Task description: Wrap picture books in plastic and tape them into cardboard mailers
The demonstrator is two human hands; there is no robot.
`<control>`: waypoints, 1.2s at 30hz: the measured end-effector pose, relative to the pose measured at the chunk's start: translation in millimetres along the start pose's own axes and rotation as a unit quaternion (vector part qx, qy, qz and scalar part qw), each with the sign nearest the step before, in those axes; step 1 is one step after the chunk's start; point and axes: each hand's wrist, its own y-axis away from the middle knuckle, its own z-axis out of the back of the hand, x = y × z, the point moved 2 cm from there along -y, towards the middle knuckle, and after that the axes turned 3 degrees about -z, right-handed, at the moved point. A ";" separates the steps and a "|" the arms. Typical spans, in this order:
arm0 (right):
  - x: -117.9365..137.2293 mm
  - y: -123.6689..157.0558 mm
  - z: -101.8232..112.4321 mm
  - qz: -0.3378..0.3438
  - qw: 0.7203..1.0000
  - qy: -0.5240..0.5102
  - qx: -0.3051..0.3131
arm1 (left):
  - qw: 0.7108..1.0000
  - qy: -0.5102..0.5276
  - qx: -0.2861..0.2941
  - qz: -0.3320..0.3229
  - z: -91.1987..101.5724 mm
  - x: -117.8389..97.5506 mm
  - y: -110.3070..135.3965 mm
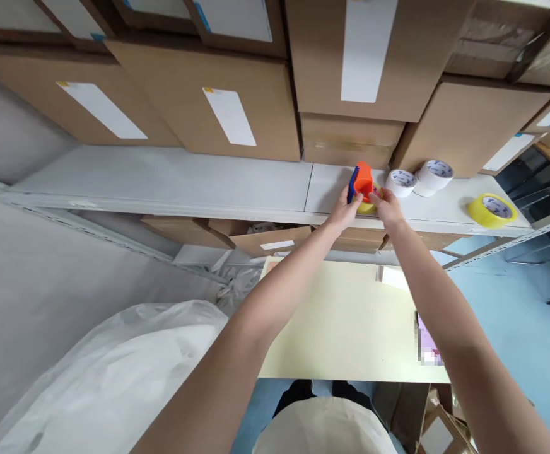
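An orange-and-blue tape dispenser (362,179) is between my hands at the shelf's front edge, with a yellow tape roll (366,207) at it. My left hand (344,209) is closed on the dispenser's left, blue side. From the right, my right hand (388,207) grips it, fingers against the yellow roll. The hands partly cover the roll, so how it sits in the dispenser is unclear. Just beyond my right hand are white tape rolls (402,183), some stacked. Another yellow tape roll (491,210) lies farther right on the grey shelf (199,180).
Large cardboard boxes (251,120) line the back of the shelf. Open cartons (275,239) sit on the level below. A pale yellow table (332,321) is beneath my arms, with a purple item (429,340) at its right edge. A white plastic bag (114,372) bulges at left.
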 end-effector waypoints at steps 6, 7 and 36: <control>14.3 66.9 22.3 0.011 0.997 -0.069 0.018 | 0.993 -0.004 -0.098 -0.070 -25.0 -12.5 68.6; 17.8 89.1 32.9 0.030 0.997 -0.068 0.022 | 0.990 -0.015 -0.110 -0.086 -30.1 -14.7 90.6; -245.5 371.1 157.7 -0.292 0.955 0.034 -0.039 | 0.933 -0.002 0.089 0.349 -133.4 219.2 330.2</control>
